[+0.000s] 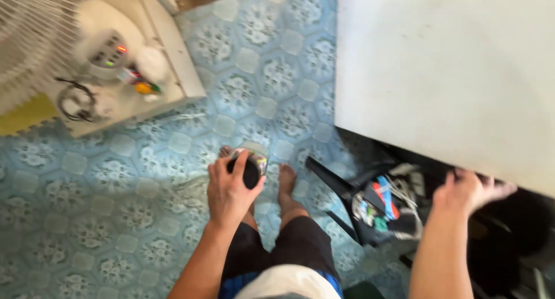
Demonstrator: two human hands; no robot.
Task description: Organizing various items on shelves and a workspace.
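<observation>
A small round dark-capped container [250, 167] is being gripped by the left hand [230, 189]; the right hand [469, 190], fingers spread empty, is being held beneath the white counter [451, 73].

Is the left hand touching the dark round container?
Touching. The head view shows the left hand wrapped around the dark round container, its fingers curled over the top.

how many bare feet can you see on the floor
2: one foot right of the left hand that grips a dark jar, the other foot mostly hidden behind that hand.
</observation>
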